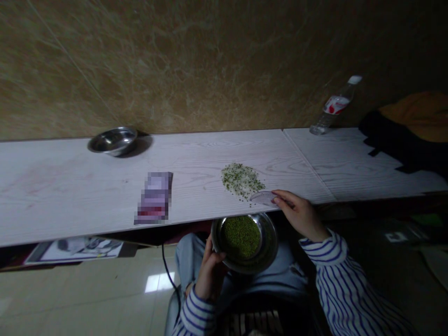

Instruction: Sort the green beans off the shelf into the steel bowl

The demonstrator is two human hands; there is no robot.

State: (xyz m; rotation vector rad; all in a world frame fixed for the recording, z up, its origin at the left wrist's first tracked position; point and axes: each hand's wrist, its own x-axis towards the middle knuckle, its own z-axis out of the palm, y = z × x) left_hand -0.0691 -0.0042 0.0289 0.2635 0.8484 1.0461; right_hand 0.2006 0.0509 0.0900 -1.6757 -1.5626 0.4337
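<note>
Our left hand (209, 270) gripping round steel bowl (270, 242) of green mung beans (241, 237), fingers (210, 247) curled over rim; our right hand (299, 215) reaching forward, fingertips (278, 198) pinching translucent plastic piece (262, 198) beside loose bean pile (241, 181) on white wood-grain counter (80, 186).

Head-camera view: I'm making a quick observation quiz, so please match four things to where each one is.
Things:
1. Steel bowl of green beans
2. Small steel bowl
3. Plastic water bottle
4. Clear plastic piece

Places:
A. Tilted by the wall, far right
B. Under the right hand's fingers, beside the bean pile
C. Held in the left hand, below the board's near edge
D. On the far edge of the white board, to the left

Pairs: 1-C, 2-D, 3-A, 4-B
</note>
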